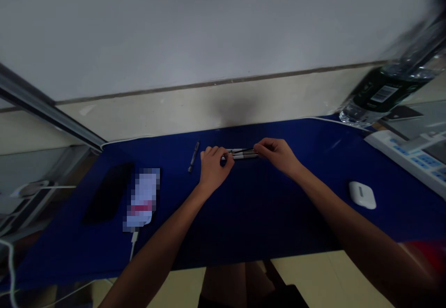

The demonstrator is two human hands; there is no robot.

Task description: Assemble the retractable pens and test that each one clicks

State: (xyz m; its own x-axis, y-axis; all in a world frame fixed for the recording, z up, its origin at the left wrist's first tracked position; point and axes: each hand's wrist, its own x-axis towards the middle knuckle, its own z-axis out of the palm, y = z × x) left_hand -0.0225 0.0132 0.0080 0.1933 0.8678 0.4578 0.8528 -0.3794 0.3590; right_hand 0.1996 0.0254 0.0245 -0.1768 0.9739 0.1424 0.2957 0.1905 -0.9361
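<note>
- Marker pens are gripped as a bundle at the far-centre of the blue desk mat.
- Fingers of the left hand are clenched around the bundle's left end.
- Fingers of the right hand are pinched on its right end.
- Single pen is seen lying on the mat, just beside the left hand.

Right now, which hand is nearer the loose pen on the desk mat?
Left. The left hand is just right of the pen, not touching; the right hand is farther right.

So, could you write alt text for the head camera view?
Seen from the wearer's head, a left hand and a right hand pinch a bundle of slim pens over a dark blue desk mat. A single pen lies nearby.
</note>
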